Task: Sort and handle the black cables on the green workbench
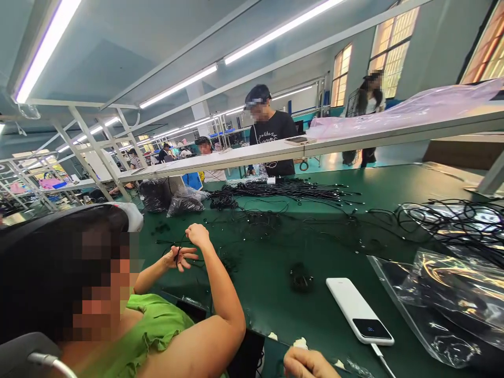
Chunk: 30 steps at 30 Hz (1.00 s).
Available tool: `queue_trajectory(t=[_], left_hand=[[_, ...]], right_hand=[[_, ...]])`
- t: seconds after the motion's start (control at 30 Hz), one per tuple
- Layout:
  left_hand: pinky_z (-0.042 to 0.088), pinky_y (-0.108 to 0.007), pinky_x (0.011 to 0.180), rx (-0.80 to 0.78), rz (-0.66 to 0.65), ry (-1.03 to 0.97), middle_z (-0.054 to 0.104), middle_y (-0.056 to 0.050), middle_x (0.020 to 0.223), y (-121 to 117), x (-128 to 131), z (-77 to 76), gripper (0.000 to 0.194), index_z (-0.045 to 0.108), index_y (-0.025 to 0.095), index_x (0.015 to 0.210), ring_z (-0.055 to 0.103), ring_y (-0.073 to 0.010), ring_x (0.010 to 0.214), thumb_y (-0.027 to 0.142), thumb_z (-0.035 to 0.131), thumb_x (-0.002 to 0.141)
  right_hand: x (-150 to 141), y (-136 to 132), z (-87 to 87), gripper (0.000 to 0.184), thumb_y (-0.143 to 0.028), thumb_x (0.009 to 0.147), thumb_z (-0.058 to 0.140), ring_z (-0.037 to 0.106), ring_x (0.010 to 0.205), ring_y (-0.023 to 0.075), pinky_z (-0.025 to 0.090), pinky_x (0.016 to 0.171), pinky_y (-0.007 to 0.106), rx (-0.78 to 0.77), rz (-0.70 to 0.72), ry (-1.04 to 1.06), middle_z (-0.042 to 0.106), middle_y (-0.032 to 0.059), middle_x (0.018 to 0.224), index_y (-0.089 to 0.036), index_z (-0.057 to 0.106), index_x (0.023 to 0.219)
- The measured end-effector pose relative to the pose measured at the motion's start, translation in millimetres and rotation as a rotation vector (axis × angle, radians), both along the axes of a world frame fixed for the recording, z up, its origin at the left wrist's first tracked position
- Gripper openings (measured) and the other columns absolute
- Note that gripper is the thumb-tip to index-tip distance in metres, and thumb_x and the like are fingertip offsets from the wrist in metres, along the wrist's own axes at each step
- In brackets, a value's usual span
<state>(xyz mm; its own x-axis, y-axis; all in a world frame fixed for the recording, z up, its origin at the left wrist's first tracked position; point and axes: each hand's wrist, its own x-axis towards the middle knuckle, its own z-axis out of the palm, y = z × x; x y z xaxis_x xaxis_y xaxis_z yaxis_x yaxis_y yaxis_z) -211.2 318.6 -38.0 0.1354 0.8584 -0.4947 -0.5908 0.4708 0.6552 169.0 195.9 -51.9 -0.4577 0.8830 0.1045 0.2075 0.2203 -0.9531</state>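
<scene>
At the bottom edge, my right hand [309, 363] shows only in part, its fingers curled in. Whatever it holds, if anything, is hidden. It is close to the front edge of the green table. A white power bank [358, 310] with a small dark display lies to its right, a white cable plugged into its lower end. Beyond the hand rests a small coiled black cable [301, 278]. My left hand is out of view.
A co-worker in green at left handles a thin black cable [179, 252]. Black cables [287, 191] lie in a long pile at the back. Plastic bags [429, 315] and tangled cables [452, 223] occupy the right. A white shelf [244, 157] spans above the table.
</scene>
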Motion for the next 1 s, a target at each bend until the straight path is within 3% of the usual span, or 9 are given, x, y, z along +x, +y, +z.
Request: queue_trajectory(t=[0.1,0.2,0.27,0.37,0.47,0.57,0.77,0.93,1.0], left_hand=[[0.019,-0.020,0.020,0.014,0.016,-0.041,0.065,-0.013,0.061,-3,-5,3.6,0.060,0.020,0.006,0.131,0.037,-0.0126,0.018,0.044,0.006,0.086],[0.025,-0.018,0.022,0.054,0.039,-0.095,0.066,-0.008,0.063,3,-8,16.5,0.048,0.026,0.013,0.130,0.034,-0.0085,0.018,0.037,0.020,0.088],[0.039,-0.019,0.031,0.090,0.073,-0.115,0.067,-0.008,0.075,13,-8,28.6,0.044,0.029,0.019,0.128,0.052,-0.0106,0.034,0.034,0.030,0.087],[0.053,-0.025,0.055,0.150,0.132,-0.130,0.065,-0.006,0.094,33,-4,44.0,0.042,0.027,0.027,0.127,0.064,-0.0154,0.076,0.033,0.033,0.086],[0.053,-0.031,0.066,0.191,0.134,-0.121,0.063,-0.006,0.099,46,3,48.3,0.044,0.022,0.023,0.129,0.062,-0.0160,0.087,0.030,0.033,0.087],[0.052,-0.031,0.066,0.205,0.080,-0.080,0.064,-0.010,0.096,49,7,42.9,0.046,0.022,0.012,0.129,0.062,-0.0165,0.086,0.028,0.034,0.087],[0.052,-0.033,0.060,0.201,-0.051,-0.010,0.063,-0.016,0.094,41,-1,21.3,0.046,0.029,0.007,0.125,0.063,-0.0214,0.082,0.026,0.041,0.085],[0.048,-0.023,0.044,0.186,-0.057,-0.020,0.062,-0.004,0.055,29,-17,-8.4,0.032,0.045,0.014,0.115,0.061,-0.0145,0.047,0.025,0.034,0.087],[0.042,-0.022,0.033,0.148,-0.061,-0.013,0.061,-0.006,0.052,24,-26,-16.6,0.036,0.044,0.013,0.116,0.057,-0.0156,0.038,0.028,0.027,0.088]], right_hand=[[-70,46,42.6,0.029,-0.044,0.083,0.045,0.059,0.073,0.0138,0.048,0.066,0.031,0.065,-0.025,0.025,0.062,0.0018,0.084,-0.019,0.060,0.088],[-146,99,65.1,0.024,-0.037,0.087,0.042,0.055,0.094,0.0170,0.045,0.081,0.033,0.120,-0.087,0.013,0.058,0.0020,0.105,-0.022,0.059,0.095],[-182,117,56.0,0.021,-0.035,0.087,0.043,0.056,0.091,0.0151,0.045,0.081,0.033,0.119,-0.135,-0.035,0.060,0.0023,0.100,-0.022,0.060,0.089],[-212,112,18.9,0.020,-0.034,0.086,0.046,0.059,0.082,0.0127,0.047,0.075,0.030,0.097,-0.194,-0.116,0.064,0.0018,0.089,-0.022,0.060,0.080],[-232,87,-13.4,0.018,-0.032,0.084,0.049,0.061,0.077,0.0127,0.048,0.071,0.029,0.110,-0.203,-0.169,0.066,0.0009,0.081,-0.023,0.061,0.074],[-247,67,-20.8,0.015,-0.021,0.078,0.054,0.064,0.076,0.0186,0.050,0.069,0.031,0.179,-0.189,-0.187,0.067,0.0017,0.074,-0.026,0.061,0.065],[-249,68,16.9,0.022,-0.011,0.068,0.051,0.065,0.078,0.0278,0.050,0.071,0.038,0.345,-0.178,-0.139,0.068,0.0023,0.068,-0.026,0.063,0.058],[-246,114,55.4,0.019,-0.010,0.067,0.054,0.062,0.090,0.0254,0.045,0.085,0.035,0.359,-0.231,-0.064,0.069,0.0031,0.076,-0.025,0.065,0.062],[-244,137,63.6,0.019,-0.010,0.068,0.055,0.061,0.092,0.0258,0.043,0.087,0.036,0.342,-0.255,-0.033,0.069,0.0027,0.076,-0.025,0.064,0.062]])
